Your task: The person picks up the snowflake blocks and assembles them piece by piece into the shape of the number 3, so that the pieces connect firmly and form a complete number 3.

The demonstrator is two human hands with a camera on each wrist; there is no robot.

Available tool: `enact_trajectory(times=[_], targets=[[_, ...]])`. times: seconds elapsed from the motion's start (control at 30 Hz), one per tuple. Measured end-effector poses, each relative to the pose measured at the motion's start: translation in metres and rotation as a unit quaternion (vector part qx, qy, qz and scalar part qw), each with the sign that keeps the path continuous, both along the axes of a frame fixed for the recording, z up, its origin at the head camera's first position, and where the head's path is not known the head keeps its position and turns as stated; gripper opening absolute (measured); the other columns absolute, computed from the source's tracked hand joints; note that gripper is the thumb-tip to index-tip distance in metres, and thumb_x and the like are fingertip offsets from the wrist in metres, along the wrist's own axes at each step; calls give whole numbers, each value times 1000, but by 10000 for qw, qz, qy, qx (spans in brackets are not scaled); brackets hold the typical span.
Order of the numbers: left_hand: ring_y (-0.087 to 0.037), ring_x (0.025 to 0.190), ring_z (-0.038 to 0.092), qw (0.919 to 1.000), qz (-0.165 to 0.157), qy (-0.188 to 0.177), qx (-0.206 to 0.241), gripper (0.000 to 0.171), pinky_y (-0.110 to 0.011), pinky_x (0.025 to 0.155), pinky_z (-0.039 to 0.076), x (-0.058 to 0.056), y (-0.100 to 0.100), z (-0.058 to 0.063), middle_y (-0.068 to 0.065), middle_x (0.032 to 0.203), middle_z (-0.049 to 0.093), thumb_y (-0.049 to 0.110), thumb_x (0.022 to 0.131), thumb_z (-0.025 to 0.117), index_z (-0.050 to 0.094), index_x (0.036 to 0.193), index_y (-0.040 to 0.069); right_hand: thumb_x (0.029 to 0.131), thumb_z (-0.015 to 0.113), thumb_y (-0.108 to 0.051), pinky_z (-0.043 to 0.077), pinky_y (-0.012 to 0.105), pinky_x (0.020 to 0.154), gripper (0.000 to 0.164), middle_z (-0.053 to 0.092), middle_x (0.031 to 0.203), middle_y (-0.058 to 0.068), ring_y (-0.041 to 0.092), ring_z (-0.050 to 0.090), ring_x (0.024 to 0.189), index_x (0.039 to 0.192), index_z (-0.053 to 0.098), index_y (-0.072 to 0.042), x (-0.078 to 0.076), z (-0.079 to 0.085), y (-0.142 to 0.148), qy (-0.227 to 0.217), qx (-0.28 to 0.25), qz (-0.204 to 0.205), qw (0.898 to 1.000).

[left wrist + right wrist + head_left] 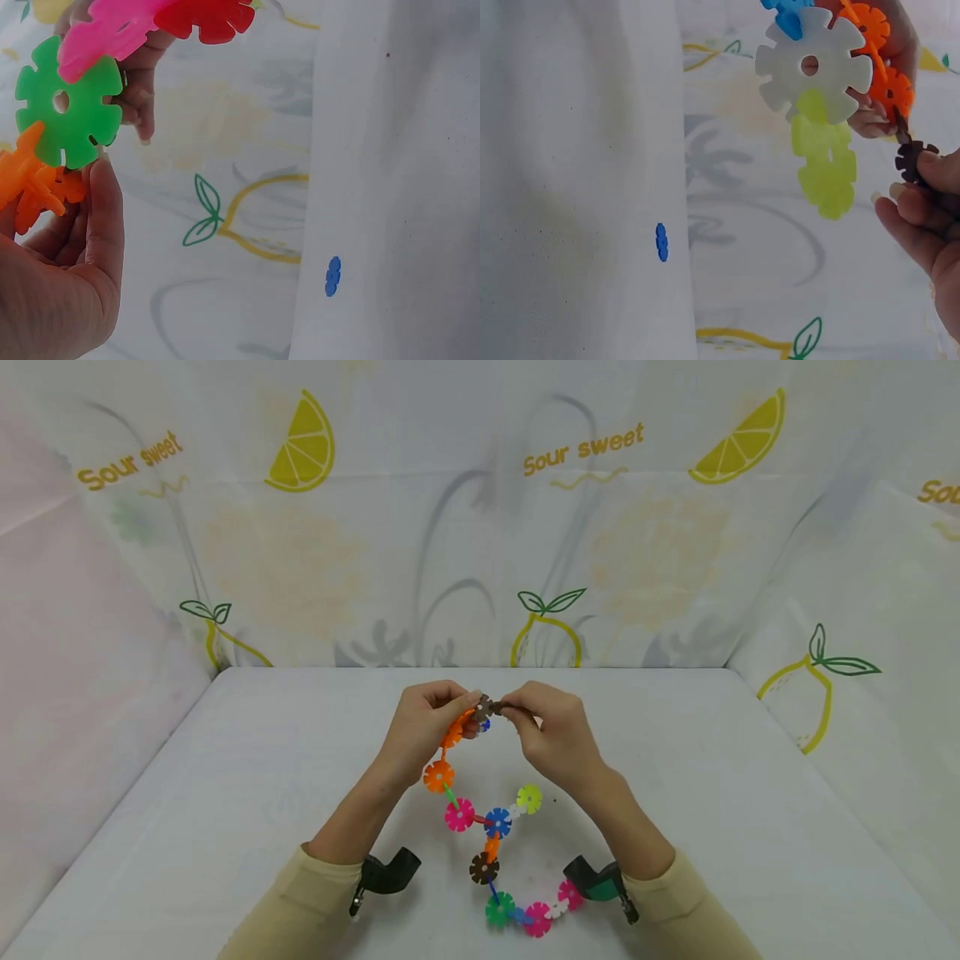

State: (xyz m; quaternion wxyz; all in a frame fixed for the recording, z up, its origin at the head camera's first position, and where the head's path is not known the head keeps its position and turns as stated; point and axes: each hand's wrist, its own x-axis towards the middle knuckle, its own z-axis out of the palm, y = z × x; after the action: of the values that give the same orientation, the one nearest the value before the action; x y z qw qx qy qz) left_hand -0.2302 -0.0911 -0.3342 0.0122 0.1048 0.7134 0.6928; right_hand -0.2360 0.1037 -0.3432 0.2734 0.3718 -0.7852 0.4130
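A chain of colourful notched plastic snowflake discs hangs from my hands in a curve. At its upper end, my left hand (420,731) grips the chain by its orange discs (454,730), thumb at a brown disc (483,708). Opposite it, my right hand (557,731) pinches a second brown disc (910,160) edge-on, which meets the first one. Below hang an orange disc (438,777), a green disc (71,101), a pink disc (460,815) and a blue disc (498,822). A white disc (810,67) and a yellow disc (529,798) form a side branch.
The chain's lower part, with a dark brown disc (484,867) and a green disc (500,911), curls toward the right forearm. A loose blue disc (661,242) lies on the white table (300,827). Lemon-printed cloth (465,527) stands behind. Black wrist mounts (393,871) sit at both cuffs.
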Motion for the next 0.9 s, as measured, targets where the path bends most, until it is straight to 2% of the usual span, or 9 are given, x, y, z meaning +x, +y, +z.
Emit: enact_trajectory(times=[0.1, 0.2, 0.5, 0.77, 0.9], targets=[[-21, 68, 69, 10000, 43, 27, -37, 26, -29, 71, 61, 0, 2, 0, -6, 78, 70, 19, 97, 65, 68, 93, -6, 87, 69, 5, 50, 20, 59, 6, 69, 79, 5, 10, 56, 67, 87, 72, -1, 1, -1, -1, 421, 107, -141, 9990], [-21, 69, 70, 9999, 71, 14, -97, 26, -29, 71, 61, -1, 2, -1, -6, 79, 70, 19, 97, 65, 69, 94, -6, 86, 70, 6, 50, 20, 58, 6, 69, 77, 6, 10, 56, 65, 85, 72, 0, 1, -2, -3, 608, 72, -188, 9979], [-18, 68, 70, 9998, 121, -20, -123, 27, -30, 71, 61, -2, 1, 0, -5, 79, 71, 21, 97, 65, 69, 94, -6, 86, 71, 5, 48, 19, 56, 6, 67, 74, 6, 10, 52, 62, 85, 72, 0, 2, -3, -7, 496, -75, -273, 9984], [-17, 65, 67, 9998, 164, 42, -137, 25, -28, 70, 60, 0, 4, 3, -5, 77, 70, 18, 97, 65, 70, 93, -7, 84, 70, 9, 49, 17, 55, 7, 67, 72, 8, 11, 53, 59, 83, 71, 2, 3, -6, -10, 848, -219, -416, 9953], [-16, 64, 66, 9998, 166, -30, -119, 25, -27, 70, 60, 1, 3, 1, -7, 77, 69, 19, 97, 65, 70, 94, -6, 84, 70, 10, 50, 18, 56, 8, 67, 73, 8, 12, 55, 60, 83, 71, 2, 3, -9, -11, 864, -314, -381, 9950]])
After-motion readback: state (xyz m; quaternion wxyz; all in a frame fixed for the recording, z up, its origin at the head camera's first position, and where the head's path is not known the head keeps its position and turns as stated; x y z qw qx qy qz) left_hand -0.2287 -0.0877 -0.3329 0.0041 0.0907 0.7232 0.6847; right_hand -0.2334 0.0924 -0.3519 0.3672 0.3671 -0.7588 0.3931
